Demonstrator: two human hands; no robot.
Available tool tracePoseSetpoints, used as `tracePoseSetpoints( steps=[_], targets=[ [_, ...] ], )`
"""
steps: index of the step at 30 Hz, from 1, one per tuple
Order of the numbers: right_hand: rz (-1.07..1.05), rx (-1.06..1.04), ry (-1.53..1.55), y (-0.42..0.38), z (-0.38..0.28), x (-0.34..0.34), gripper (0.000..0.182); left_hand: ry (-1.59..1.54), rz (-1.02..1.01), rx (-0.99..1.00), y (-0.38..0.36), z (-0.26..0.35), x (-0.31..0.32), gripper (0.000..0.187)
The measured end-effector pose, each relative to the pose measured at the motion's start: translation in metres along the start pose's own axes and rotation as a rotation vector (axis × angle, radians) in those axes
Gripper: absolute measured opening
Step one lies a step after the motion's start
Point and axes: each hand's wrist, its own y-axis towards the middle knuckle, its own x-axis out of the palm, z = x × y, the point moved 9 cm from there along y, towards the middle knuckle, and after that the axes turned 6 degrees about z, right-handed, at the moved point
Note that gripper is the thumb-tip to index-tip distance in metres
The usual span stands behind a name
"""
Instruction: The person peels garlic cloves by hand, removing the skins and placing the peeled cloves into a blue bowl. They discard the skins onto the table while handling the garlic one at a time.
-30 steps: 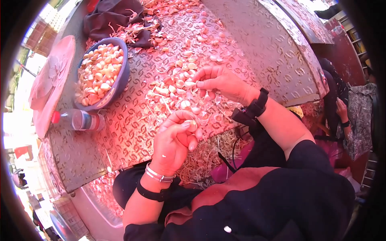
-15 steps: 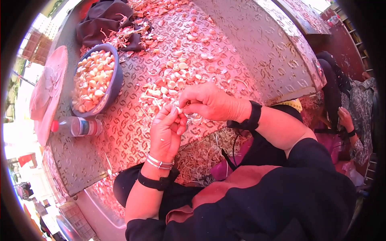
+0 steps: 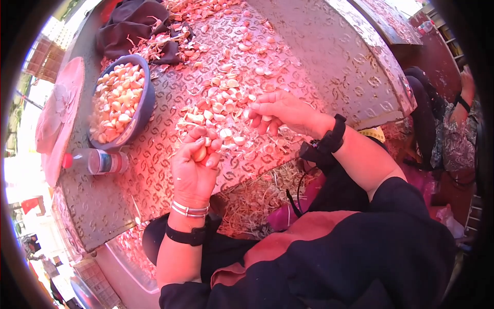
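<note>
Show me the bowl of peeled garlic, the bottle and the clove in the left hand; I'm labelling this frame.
bowl (image 3: pixel 147 103): head view, blue right wall.
bottle (image 3: pixel 98 161): head view, its label.
clove (image 3: pixel 199 153): head view, its middle, held by the left hand (image 3: pixel 193 172).

I read this as an outdoor market or roadside food-prep stall; I see daylight and a street at the left edge; the worktop is embossed sheet metal, strewn with loose garlic cloves and papery skins; a blue bowl brims with peeled cloves; husks litter the ground; another person sits nearby.
</note>
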Motion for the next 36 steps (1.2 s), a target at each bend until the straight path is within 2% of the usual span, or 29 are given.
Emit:
tracePoseSetpoints(
  steps=[1,2,4,6,8,12,14,15,19,22,24,25,26,28,29,31,32,34,35,36],
  targets=[
    [-0.029,-0.029,0.169,0.002,-0.001,-0.002,0.031,0.084,0.066,0.033,0.000,0.002,-0.004,0.017],
    [-0.026,-0.028,0.168,0.004,0.000,-0.003,0.031,0.083,0.065,0.031,0.001,0.000,-0.004,0.017],
    [-0.079,0.041,0.480,0.006,-0.001,0.005,0.027,0.143,0.054,0.051,0.002,-0.001,-0.005,0.021],
    [-0.106,0.004,0.467,0.004,-0.005,0.009,0.024,0.110,0.046,0.038,0.002,-0.002,-0.007,0.020],
    [-0.176,-0.100,0.286,0.003,-0.008,0.015,0.023,0.077,0.039,0.025,0.003,-0.002,-0.007,0.020],
    [-0.152,-0.011,0.231,0.002,-0.008,0.012,0.027,0.171,-0.002,0.011,0.001,-0.005,-0.003,0.020],
    [-0.018,-0.310,-0.126,0.007,-0.023,-0.003,0.032,0.203,-0.026,0.016,0.000,-0.007,-0.001,0.021],
    [0.001,-0.422,-0.189,0.005,-0.031,-0.001,0.036,0.207,-0.008,0.023,0.000,-0.007,-0.003,0.020],
    [-0.044,-0.489,-0.193,0.001,-0.039,0.006,0.036,0.227,0.069,0.045,0.000,-0.007,-0.005,0.020],
    [-0.079,-0.408,-0.041,0.008,-0.032,-0.003,0.036,0.250,0.108,0.043,-0.002,-0.007,-0.006,0.021],
    [0.212,-0.520,-0.525,0.012,-0.037,-0.035,0.033,0.254,0.094,0.050,-0.001,-0.006,-0.009,0.021],
    [0.435,-0.619,-0.739,0.003,-0.049,-0.049,0.024,0.258,0.082,0.059,-0.001,-0.005,-0.010,0.020],
    [0.435,-0.618,-0.740,0.003,-0.048,-0.056,0.024,0.257,0.082,0.058,-0.001,-0.005,-0.012,0.020],
    [0.667,-0.613,-1.273,-0.001,-0.055,-0.071,0.014,0.291,0.070,0.039,0.000,-0.006,-0.012,0.017],
    [0.667,-0.613,-1.276,-0.001,-0.054,-0.076,0.014,0.289,0.069,0.039,-0.001,-0.006,-0.010,0.017],
    [0.733,-0.459,-1.553,0.001,-0.053,-0.082,0.009,0.364,0.106,-0.018,-0.005,-0.012,-0.011,0.017],
    [0.731,-0.459,-1.554,0.001,-0.052,-0.079,0.009,0.362,0.106,-0.018,-0.005,-0.012,-0.011,0.017],
    [0.606,-0.830,-1.439,-0.009,-0.062,-0.040,0.016,0.338,0.108,-0.033,-0.005,-0.015,-0.013,0.018],
    [0.603,-0.830,-1.438,-0.011,-0.060,-0.033,0.016,0.337,0.111,-0.033,-0.005,-0.016,-0.013,0.018],
    [0.404,-0.757,-1.396,-0.005,-0.047,-0.019,0.016,0.362,0.129,-0.018,-0.004,-0.016,-0.014,0.018]
  ],
)
